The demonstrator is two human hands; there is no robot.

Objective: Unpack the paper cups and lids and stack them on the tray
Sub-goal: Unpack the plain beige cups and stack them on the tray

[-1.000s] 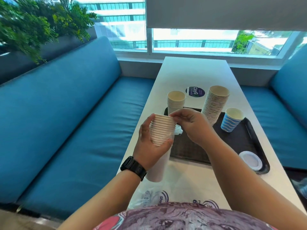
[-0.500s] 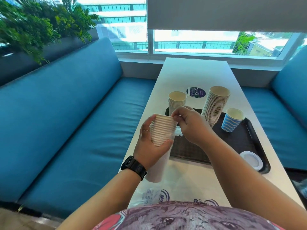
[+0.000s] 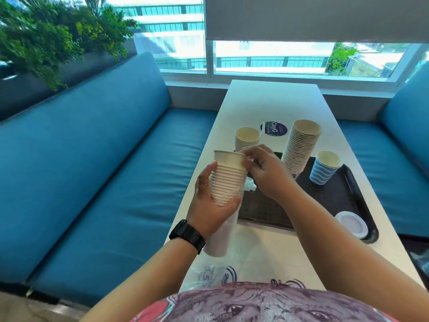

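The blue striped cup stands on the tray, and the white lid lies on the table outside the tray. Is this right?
Not quite. The head view shows the white lid lying on the tray, in its near right corner. The blue striped cup does stand on the tray.

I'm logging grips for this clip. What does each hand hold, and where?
Left hand grips the sleeved stack of white cups around its side. Right hand pinches the top cup at its rim.
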